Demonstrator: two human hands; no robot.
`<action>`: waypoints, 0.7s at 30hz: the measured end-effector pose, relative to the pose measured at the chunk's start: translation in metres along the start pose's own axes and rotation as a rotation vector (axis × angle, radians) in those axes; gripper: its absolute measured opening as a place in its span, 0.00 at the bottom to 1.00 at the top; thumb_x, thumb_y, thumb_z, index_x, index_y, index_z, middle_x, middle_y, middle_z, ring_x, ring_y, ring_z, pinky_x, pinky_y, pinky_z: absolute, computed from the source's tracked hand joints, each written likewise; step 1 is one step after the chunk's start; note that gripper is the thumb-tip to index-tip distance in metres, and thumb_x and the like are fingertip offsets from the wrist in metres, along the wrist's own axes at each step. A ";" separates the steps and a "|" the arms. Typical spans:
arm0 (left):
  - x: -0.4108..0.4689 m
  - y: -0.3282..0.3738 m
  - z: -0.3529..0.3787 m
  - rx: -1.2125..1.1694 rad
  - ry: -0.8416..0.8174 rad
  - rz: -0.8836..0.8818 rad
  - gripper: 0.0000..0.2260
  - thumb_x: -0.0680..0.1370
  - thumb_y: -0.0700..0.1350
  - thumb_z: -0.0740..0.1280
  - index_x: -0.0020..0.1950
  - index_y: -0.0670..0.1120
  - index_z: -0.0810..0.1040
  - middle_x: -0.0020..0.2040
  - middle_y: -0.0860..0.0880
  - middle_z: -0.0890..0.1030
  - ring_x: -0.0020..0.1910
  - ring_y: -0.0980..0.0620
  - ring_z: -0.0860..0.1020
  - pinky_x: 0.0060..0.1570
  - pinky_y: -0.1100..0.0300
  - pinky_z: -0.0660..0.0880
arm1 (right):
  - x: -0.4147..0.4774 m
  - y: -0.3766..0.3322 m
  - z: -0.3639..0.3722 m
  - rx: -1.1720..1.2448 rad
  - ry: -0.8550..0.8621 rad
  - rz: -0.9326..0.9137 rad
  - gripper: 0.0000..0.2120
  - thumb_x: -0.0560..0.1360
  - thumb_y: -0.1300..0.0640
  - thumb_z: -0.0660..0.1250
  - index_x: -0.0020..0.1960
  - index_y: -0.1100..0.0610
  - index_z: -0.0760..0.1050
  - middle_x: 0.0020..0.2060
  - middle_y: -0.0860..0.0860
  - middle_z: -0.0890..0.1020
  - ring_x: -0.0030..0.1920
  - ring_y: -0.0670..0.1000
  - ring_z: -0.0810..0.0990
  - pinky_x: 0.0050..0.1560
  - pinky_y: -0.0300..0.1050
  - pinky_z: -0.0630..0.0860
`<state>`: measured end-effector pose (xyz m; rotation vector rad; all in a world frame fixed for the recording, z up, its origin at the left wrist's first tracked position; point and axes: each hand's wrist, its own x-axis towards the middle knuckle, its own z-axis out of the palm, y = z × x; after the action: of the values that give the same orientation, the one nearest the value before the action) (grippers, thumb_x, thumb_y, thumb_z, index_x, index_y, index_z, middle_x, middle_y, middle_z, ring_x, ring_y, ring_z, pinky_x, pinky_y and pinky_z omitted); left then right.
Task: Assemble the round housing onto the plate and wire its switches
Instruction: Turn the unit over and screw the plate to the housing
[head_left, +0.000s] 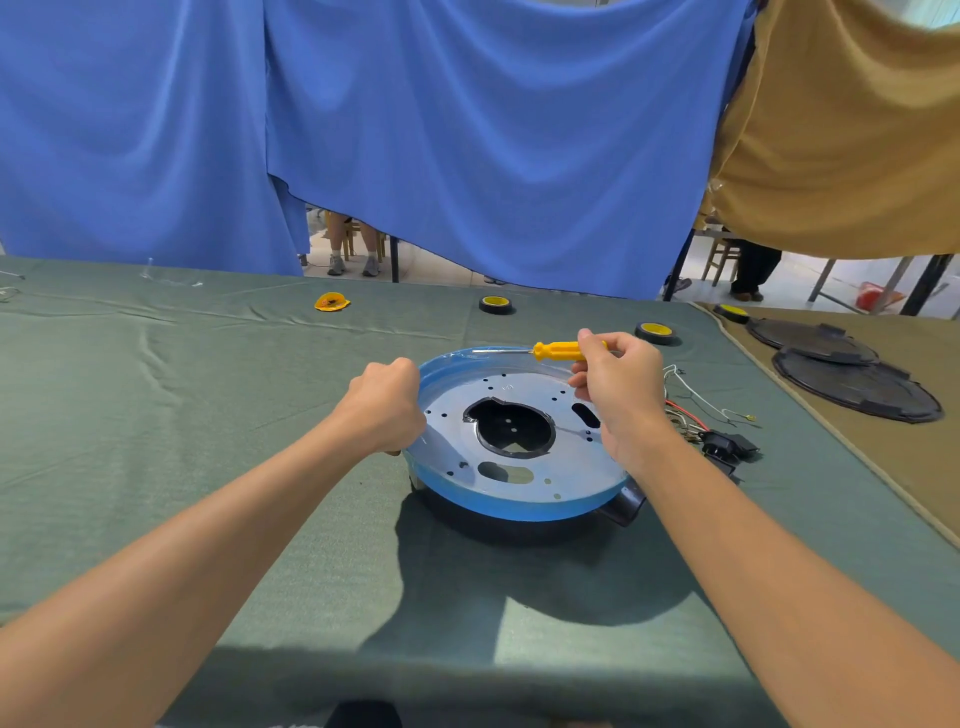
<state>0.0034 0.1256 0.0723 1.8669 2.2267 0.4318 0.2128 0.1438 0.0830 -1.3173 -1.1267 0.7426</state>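
A round metal plate (550, 470) with a blue film rim and a large central cut-out lies on top of a black round housing (621, 506) in the middle of the green table. My left hand (387, 408) grips the plate's left rim with curled fingers. My right hand (621, 395) is over the plate's right side and holds a yellow-handled screwdriver (558, 352), its shaft pointing left across the far rim. A bundle of wires (688, 402) with black switches (727, 447) lies just right of the plate.
Two yellow-cored tape rolls (496, 304) (654, 332) and a yellow scrap (331, 302) sit further back. On the brown cloth at right lie two black round covers (857, 389) and another tape roll (732, 312). Blue and tan curtains hang behind; a person's legs show under them.
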 end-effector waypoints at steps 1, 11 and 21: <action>0.000 0.000 0.000 -0.001 0.003 -0.003 0.06 0.77 0.34 0.63 0.53 0.39 0.77 0.47 0.41 0.76 0.43 0.41 0.80 0.42 0.48 0.83 | -0.001 0.000 -0.003 0.036 0.002 0.012 0.07 0.80 0.53 0.63 0.44 0.54 0.75 0.35 0.52 0.80 0.33 0.47 0.79 0.39 0.45 0.80; -0.006 -0.006 0.018 -0.432 0.051 -0.154 0.14 0.78 0.43 0.65 0.61 0.45 0.65 0.50 0.45 0.73 0.42 0.47 0.78 0.30 0.56 0.81 | 0.003 0.020 -0.074 0.208 0.243 0.046 0.08 0.76 0.60 0.68 0.41 0.57 0.71 0.33 0.54 0.82 0.32 0.50 0.84 0.37 0.45 0.80; -0.010 -0.003 0.026 -0.817 -0.010 -0.469 0.08 0.75 0.35 0.70 0.44 0.41 0.71 0.46 0.42 0.77 0.41 0.45 0.78 0.28 0.54 0.75 | -0.026 0.088 -0.093 -0.728 0.136 -0.151 0.07 0.77 0.53 0.67 0.44 0.54 0.71 0.39 0.52 0.78 0.48 0.58 0.73 0.42 0.46 0.66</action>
<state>0.0115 0.1183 0.0465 0.9047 1.9354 1.0257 0.3060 0.1004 0.0025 -1.8198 -1.4301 0.1101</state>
